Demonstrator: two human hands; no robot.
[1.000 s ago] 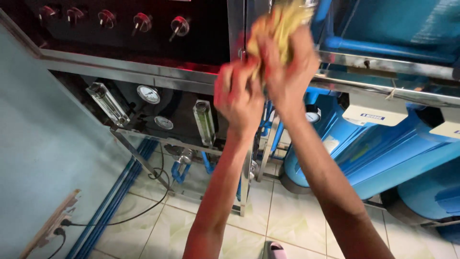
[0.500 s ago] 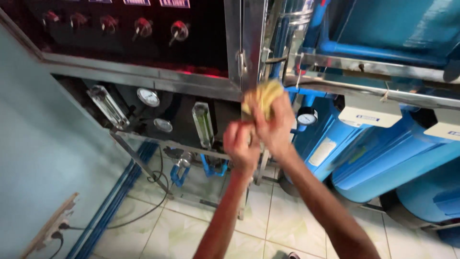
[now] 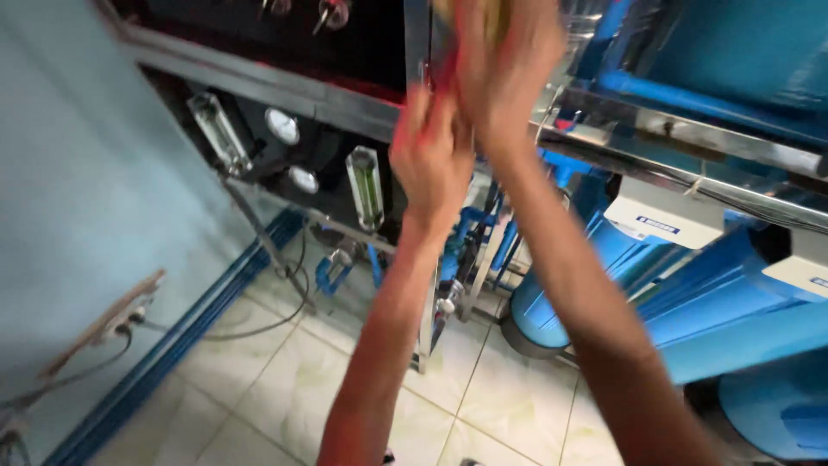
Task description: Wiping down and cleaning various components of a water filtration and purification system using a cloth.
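A pale blue wall (image 3: 78,198) is seen at the far left, with an electrical outlet (image 3: 108,321) fixed low on it and a cable trailing over the tiled floor (image 3: 259,380). Beside it, a dark control panel (image 3: 285,147) in a steel frame carries two clear flow meter tubes (image 3: 366,187) and round pressure gauges (image 3: 282,126). In front of the frame's upright post, the left hand (image 3: 431,160) is raised, its fingers curled loosely; whether anything is gripped cannot be told. Just above and right of it, the right hand (image 3: 504,60) is closed on a yellow cloth (image 3: 483,13), which is pressed against the post at the top edge of the view, blurred. To the right, large blue filter housings (image 3: 724,319) stand under a steel rail (image 3: 690,138).
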